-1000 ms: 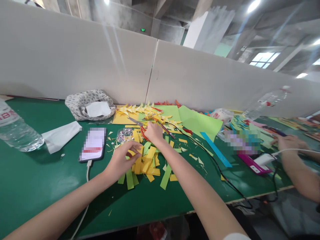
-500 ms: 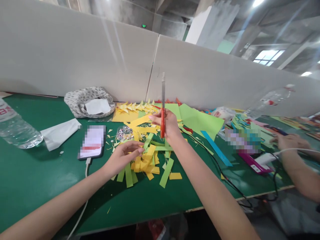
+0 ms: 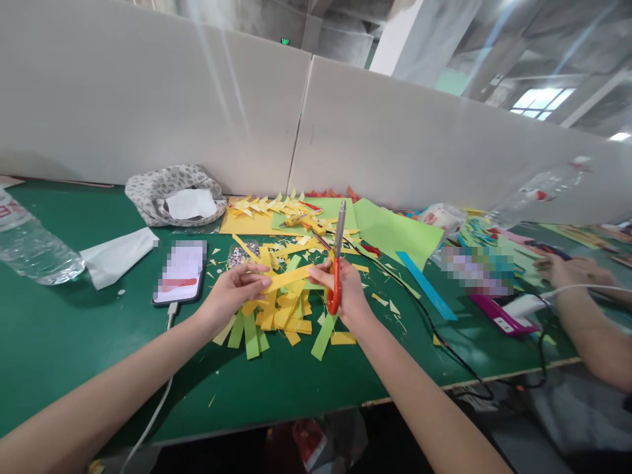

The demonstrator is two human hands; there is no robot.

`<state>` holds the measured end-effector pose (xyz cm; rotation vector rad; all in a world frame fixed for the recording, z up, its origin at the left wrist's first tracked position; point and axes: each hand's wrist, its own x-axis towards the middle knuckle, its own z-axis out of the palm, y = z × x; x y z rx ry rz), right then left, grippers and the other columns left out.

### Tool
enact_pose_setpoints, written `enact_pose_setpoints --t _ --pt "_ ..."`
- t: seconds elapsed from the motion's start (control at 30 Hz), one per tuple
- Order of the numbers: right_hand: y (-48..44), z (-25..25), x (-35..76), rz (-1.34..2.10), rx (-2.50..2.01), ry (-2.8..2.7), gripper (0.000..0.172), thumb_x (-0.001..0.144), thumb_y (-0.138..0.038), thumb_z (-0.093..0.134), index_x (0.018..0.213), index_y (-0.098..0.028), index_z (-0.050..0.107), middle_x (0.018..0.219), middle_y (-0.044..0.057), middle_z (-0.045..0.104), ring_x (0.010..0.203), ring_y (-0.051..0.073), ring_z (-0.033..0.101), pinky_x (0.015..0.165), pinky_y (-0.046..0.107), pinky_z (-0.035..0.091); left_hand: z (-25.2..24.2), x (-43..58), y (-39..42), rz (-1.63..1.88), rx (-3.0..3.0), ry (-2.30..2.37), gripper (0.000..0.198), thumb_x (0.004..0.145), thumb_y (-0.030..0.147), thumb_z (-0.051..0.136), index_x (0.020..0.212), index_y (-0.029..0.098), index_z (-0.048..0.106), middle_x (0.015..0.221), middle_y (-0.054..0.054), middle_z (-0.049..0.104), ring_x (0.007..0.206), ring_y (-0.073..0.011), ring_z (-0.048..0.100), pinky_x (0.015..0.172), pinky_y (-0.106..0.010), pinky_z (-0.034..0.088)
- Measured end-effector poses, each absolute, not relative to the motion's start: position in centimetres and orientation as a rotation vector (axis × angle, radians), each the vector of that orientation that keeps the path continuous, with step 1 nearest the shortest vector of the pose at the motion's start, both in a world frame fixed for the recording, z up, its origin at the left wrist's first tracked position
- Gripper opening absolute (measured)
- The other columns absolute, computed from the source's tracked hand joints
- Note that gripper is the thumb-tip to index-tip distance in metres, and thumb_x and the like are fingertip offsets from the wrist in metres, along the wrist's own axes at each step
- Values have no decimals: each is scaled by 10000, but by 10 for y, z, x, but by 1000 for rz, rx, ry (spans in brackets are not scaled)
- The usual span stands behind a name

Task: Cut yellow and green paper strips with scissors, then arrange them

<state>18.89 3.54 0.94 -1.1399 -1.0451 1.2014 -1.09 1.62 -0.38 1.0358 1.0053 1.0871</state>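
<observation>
My right hand (image 3: 345,289) grips red-handled scissors (image 3: 337,263), blades closed and pointing up and away. My left hand (image 3: 236,292) pinches one end of a yellow paper strip (image 3: 289,278); the strip's other end reaches my right thumb. Both hands hover just above a heap of yellow and green paper strips (image 3: 276,319) on the green table (image 3: 74,342).
A phone (image 3: 182,280) on a white cable lies left of the heap, with a water bottle (image 3: 29,247) and white paper (image 3: 116,255) further left. Folded yellow pieces (image 3: 266,207) and green sheets (image 3: 390,230) lie behind. Another person's hand (image 3: 567,271) works at the right, near a black cable (image 3: 444,342).
My right hand lifted the scissors off the table, raised them upright, then drew them down towards me. My left hand took hold of a yellow strip and raised it.
</observation>
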Motion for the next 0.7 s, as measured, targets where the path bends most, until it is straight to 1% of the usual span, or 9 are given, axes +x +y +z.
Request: enact_pose_setpoints --t 0.23,0.37,0.5,0.57,0.7 --pt "33 9 190 1266 -1157 -1020 381 485 -253 768 664 -199 436 588 -82 509 574 139 619 702 337 535 -2 -11 17 1118 1069 1083 259 599 247 733 788 169 575 693 -1 654 665 -126 611 590 -230 496" --pt "32 10 188 1247 -1131 -1055 383 488 -281 761 672 -203 435 630 -73 503 615 135 607 677 328 539 -4 -11 17 1123 1103 1085 238 598 258 729 760 169 579 664 2 639 634 -123 607 576 -233 489" --pt "30 6 185 1249 -1160 -1152 390 449 -262 769 654 -201 443 603 -91 431 554 106 555 650 324 536 -6 -11 16 1113 1138 1078 249 600 274 726 782 167 593 685 -7 647 667 -134 614 597 -237 492" --pt "30 4 185 1208 -1178 -1168 381 453 -253 765 652 -200 445 590 -98 406 523 96 540 641 319 532 -7 -12 16 1112 1153 1081 246 615 282 718 796 168 597 718 -14 655 696 -135 617 607 -232 489" --pt "33 3 190 1152 -1168 -1119 356 486 -246 749 649 -195 437 627 -87 434 517 94 550 614 306 529 -8 -13 16 1168 1154 1068 257 644 286 700 848 169 595 803 -34 673 776 -145 627 689 -246 485"
